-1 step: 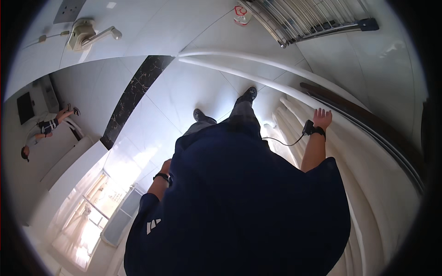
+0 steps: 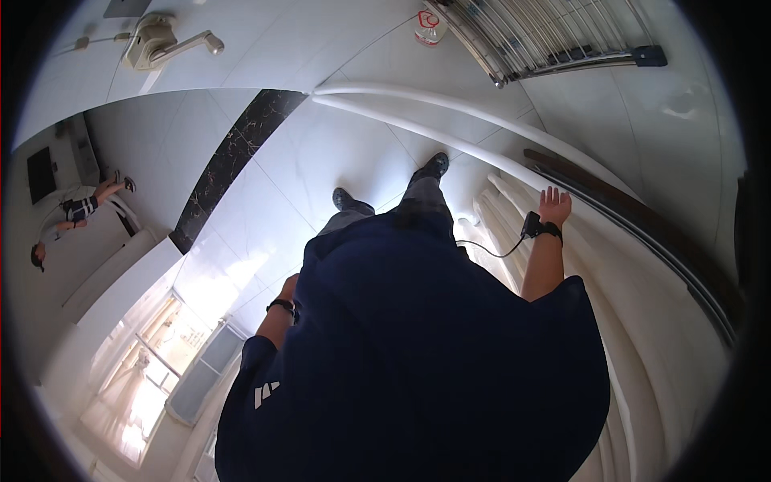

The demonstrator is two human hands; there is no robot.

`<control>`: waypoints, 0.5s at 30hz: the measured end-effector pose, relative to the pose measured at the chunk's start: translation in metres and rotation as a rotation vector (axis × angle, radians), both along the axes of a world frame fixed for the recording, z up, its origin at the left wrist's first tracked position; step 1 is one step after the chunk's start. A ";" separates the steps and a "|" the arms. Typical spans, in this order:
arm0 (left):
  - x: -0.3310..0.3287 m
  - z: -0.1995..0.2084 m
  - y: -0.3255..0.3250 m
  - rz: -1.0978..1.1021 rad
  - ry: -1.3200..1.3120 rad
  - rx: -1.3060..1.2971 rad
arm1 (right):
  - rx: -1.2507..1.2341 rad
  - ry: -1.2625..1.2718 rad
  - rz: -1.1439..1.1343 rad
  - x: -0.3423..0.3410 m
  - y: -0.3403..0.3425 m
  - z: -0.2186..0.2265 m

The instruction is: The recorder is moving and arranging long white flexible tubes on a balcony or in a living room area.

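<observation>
My right hand [image 2: 555, 205] is open, its fingers apart and pointing away from me. Nothing shows in it. It is nearest to a long white pole [image 2: 474, 147] and a dark rail [image 2: 622, 201], though I cannot tell whether it touches either. Around that wrist sits a black band with a small black device [image 2: 531, 225], from which a thin cable [image 2: 495, 254] runs back to my dark blue shirt [image 2: 434, 337]. My left hand [image 2: 291, 287] hangs beside my body, with a black wristband [image 2: 279, 306] below it. The shirt's edge hides its fingers.
Pale folded curtains [image 2: 618, 321] hang on the right. A metal rack [image 2: 554, 40] stands at the top right, near a clear container with red marking [image 2: 428, 32]. At the upper left is a wall-mounted handle crank [image 2: 173, 48]. Another person [image 2: 79, 210] is at the far left.
The whole view has shifted slightly. My right hand appears a little further left, its fingers still spread. My left hand looks the same.
</observation>
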State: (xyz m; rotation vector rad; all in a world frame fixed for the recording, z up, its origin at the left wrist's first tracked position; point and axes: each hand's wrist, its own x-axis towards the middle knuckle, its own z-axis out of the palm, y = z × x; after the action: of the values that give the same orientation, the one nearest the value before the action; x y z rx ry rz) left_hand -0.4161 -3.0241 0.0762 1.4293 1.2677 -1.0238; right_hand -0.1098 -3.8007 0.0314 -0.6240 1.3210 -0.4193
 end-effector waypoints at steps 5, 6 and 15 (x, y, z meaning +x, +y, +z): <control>-0.031 0.012 0.024 -0.110 -0.222 0.147 | 0.009 0.167 1.105 0.048 0.173 -0.024; -0.036 0.018 0.035 -0.075 -0.148 0.142 | -0.052 0.194 1.347 0.059 0.213 -0.022; -0.076 -0.045 0.204 0.355 0.009 0.085 | -0.239 0.144 1.825 0.065 0.496 0.031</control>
State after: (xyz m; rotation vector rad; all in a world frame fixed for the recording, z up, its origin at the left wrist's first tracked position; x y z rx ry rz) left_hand -0.4924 -2.8203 0.0308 1.2045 1.5217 -0.7438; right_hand -0.0445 -3.3042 0.0622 -1.7477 0.3924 0.9890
